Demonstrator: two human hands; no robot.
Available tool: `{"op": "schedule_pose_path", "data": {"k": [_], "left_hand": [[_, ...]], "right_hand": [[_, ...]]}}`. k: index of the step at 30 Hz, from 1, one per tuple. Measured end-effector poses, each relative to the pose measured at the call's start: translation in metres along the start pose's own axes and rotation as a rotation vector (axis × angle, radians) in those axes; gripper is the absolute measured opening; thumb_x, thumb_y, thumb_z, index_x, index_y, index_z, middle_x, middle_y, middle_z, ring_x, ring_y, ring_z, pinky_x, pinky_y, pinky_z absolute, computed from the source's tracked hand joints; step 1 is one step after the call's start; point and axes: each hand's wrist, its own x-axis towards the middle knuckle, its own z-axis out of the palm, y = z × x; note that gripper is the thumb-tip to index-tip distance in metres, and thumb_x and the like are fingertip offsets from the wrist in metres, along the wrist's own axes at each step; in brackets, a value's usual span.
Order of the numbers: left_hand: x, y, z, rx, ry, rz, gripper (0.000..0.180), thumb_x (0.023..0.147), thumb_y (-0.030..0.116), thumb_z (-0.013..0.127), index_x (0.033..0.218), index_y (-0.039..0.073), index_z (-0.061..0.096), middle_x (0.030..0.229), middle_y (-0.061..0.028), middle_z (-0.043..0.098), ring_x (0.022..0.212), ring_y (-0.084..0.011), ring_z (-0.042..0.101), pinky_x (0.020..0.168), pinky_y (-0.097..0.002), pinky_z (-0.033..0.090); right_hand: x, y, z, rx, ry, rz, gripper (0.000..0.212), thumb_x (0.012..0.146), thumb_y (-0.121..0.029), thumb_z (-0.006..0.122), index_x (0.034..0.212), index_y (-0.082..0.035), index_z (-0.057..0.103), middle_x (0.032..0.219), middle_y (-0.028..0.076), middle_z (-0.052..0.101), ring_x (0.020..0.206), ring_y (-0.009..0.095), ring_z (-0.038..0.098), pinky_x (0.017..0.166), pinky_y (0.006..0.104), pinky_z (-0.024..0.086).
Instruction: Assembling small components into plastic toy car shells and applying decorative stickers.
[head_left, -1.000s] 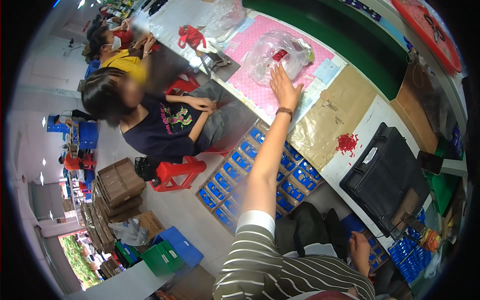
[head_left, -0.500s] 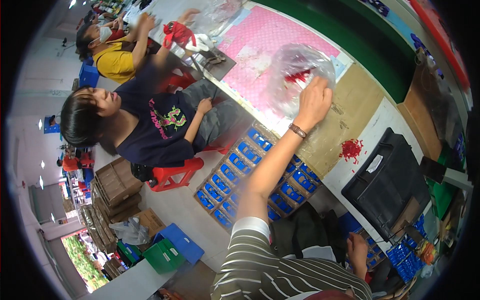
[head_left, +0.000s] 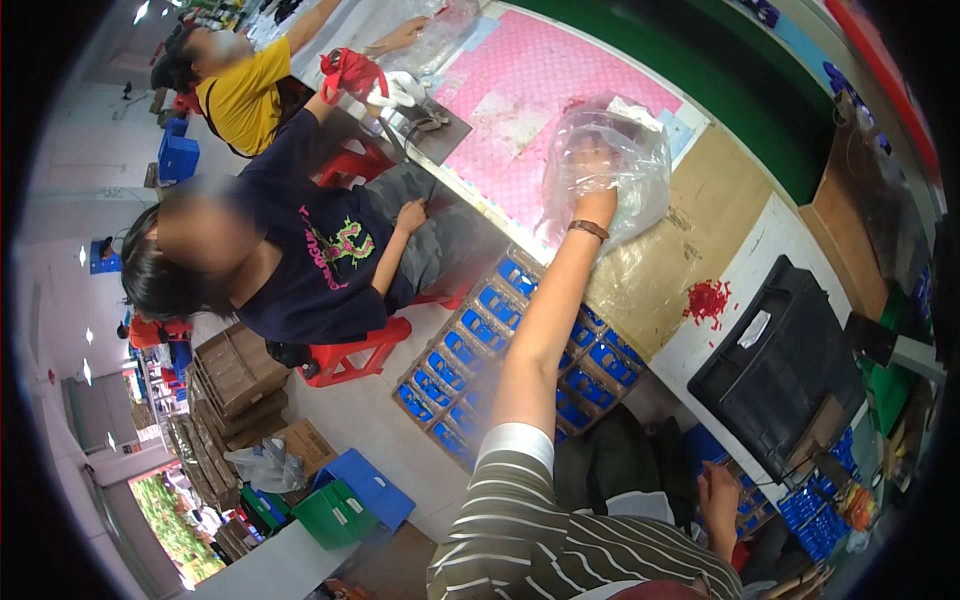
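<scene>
My left hand (head_left: 592,165) is inside a clear plastic bag (head_left: 640,185) on the table, a brown band around its wrist. The crumpled film blurs its fingers, so I cannot tell whether they grip anything. A little red (head_left: 575,102) shows at the bag's far edge. To the right of the bag, small red pieces (head_left: 708,300) lie in a loose pile on the tabletop. Low at the right, close to my body, my right hand (head_left: 718,500) hangs with loosely bent fingers, apart from each other and holding nothing I can see.
Beside the red pile lies a black plastic lid-like panel (head_left: 775,365). Trays of blue toy cars (head_left: 480,335) stand below the table's edge. A seated person (head_left: 320,235) is on the left, another in yellow (head_left: 245,110) beyond. A green strip (head_left: 700,70) runs along the far side.
My left hand has gone from gripping the bag's side to inside it, moving left. The bag has shifted and covers its red contents. The person in yellow has reached farther across the table.
</scene>
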Motion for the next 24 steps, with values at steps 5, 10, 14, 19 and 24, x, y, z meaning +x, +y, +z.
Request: {"op": "schedule_pose_path", "data": {"k": [5, 10, 14, 19, 24], "left_hand": [[-0.002, -0.004, -0.007, -0.475, -0.062, -0.341, 0.025, 0.081, 0.007, 0.055, 0.106, 0.0, 0.056, 0.104, -0.0209, 0.059, 0.095, -0.0341, 0.058, 0.081, -0.0414, 0.048], [-0.005, -0.011, -0.029, -1.879, -0.097, -0.97, 0.02, 0.089, 0.01, 0.054, 0.103, -0.005, 0.054, 0.099, -0.0176, 0.058, 0.093, -0.0274, 0.059, 0.081, -0.0344, 0.052], [-0.02, 0.014, -0.069, -2.113, -0.087, -1.271, 0.011, 0.09, 0.005, 0.05, 0.092, -0.005, 0.053, 0.096, -0.0165, 0.056, 0.099, -0.0304, 0.056, 0.088, -0.0403, 0.05], [-0.07, 0.042, -0.089, -2.314, -0.145, -1.159, 0.013, 0.092, 0.006, 0.048, 0.099, -0.004, 0.053, 0.102, -0.0151, 0.054, 0.102, -0.0292, 0.053, 0.098, -0.041, 0.044], [-0.095, 0.107, -0.162, -2.382, -0.242, -1.096, 0.024, 0.093, 0.006, 0.046, 0.114, -0.005, 0.047, 0.114, -0.0173, 0.051, 0.117, -0.0305, 0.047, 0.102, -0.0377, 0.041]], "right_hand": [[0.007, -0.01, 0.004, -0.019, -0.025, -0.017, 0.027, 0.079, -0.006, 0.059, 0.106, -0.002, 0.057, 0.091, 0.017, 0.06, 0.087, 0.034, 0.059, 0.075, 0.0411, 0.047], [0.016, -0.02, 0.005, -0.01, -0.032, -0.075, 0.027, 0.079, -0.006, 0.059, 0.106, -0.002, 0.057, 0.091, 0.016, 0.06, 0.087, 0.034, 0.058, 0.075, 0.0411, 0.046], [0.036, -0.039, -0.004, -0.039, -0.029, -0.2, 0.026, 0.08, -0.006, 0.059, 0.106, -0.002, 0.057, 0.095, 0.016, 0.06, 0.088, 0.035, 0.058, 0.076, 0.0402, 0.046], [0.089, -0.098, -0.032, 0.088, 0.188, -0.514, 0.022, 0.076, 0.0, 0.062, 0.098, -0.001, 0.061, 0.092, 0.014, 0.062, 0.084, 0.031, 0.06, 0.071, 0.0374, 0.048], [0.129, -0.165, -0.059, 0.307, 0.428, -0.659, 0.024, 0.072, 0.007, 0.065, 0.095, -0.001, 0.063, 0.085, 0.01, 0.062, 0.072, 0.021, 0.061, 0.058, 0.028, 0.048]]}}
